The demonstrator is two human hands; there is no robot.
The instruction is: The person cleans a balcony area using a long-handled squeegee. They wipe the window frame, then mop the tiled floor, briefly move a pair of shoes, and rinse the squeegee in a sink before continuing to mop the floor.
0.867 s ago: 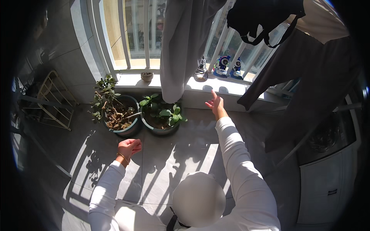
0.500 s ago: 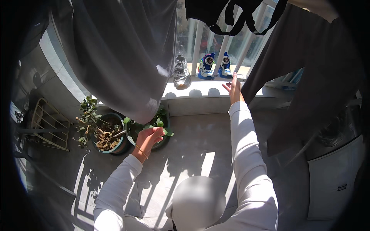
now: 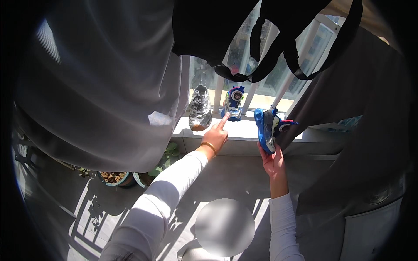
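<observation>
My right hand point(image 3: 273, 162) holds a blue child's sneaker point(image 3: 266, 130) by its toe end, raised off the ledge and tipped so that its blue sole faces left. Its mate, a blue and white sneaker point(image 3: 234, 102) with a round dial on top, stands on the white sill by the railing. My left hand point(image 3: 215, 136) reaches to that shoe's toe, index finger stretched out; whether the fingertip touches is hard to tell. To the left a grey lace-up sneaker point(image 3: 200, 108) stands on the same sill.
Grey cloth point(image 3: 117, 95) hangs at the left, and dark trousers point(image 3: 348, 130) at the right. A black strapped garment point(image 3: 213, 35) dangles above the shoes in front of the railing point(image 3: 250, 98). Potted plants point(image 3: 115, 177) stand on the floor below left.
My right hand has picked up the right-hand blue sneaker from the sill. My left hand has moved forward and right, from above the plants to the other blue sneaker. The view has shifted.
</observation>
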